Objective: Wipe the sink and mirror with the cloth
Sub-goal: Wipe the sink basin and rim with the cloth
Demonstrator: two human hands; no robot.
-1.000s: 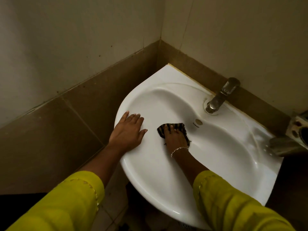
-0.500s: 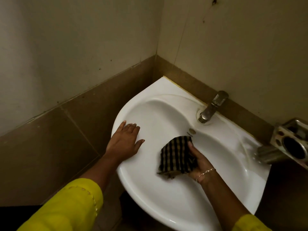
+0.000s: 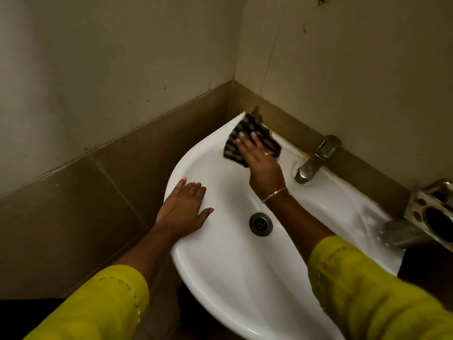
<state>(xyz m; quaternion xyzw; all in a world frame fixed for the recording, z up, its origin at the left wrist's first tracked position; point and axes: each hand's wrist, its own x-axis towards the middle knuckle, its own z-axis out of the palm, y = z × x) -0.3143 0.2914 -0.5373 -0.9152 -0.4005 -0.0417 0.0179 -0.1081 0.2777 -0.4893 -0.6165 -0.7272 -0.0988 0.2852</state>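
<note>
A white corner sink [image 3: 220, 266] fills the middle of the head view, with its metal drain [image 3: 260, 224] uncovered. A dark checked cloth [image 3: 257, 133] lies on the sink's far rim, close to the wall corner. My right hand [image 3: 261, 160] presses flat on the cloth with straight fingers, a bracelet on its wrist. My left hand [image 3: 183, 209] rests flat on the sink's left rim with fingers spread. No mirror is in view.
A chrome faucet [image 3: 316, 158] stands on the back rim, right of the cloth. A metal holder [image 3: 434, 212] with round holes juts from the wall at the far right. Brown tiles and pale walls enclose the sink on two sides.
My right hand has carried the cloth from inside the basin up to the far rim by the corner. The drain is now uncovered. My left hand stays on the left rim.
</note>
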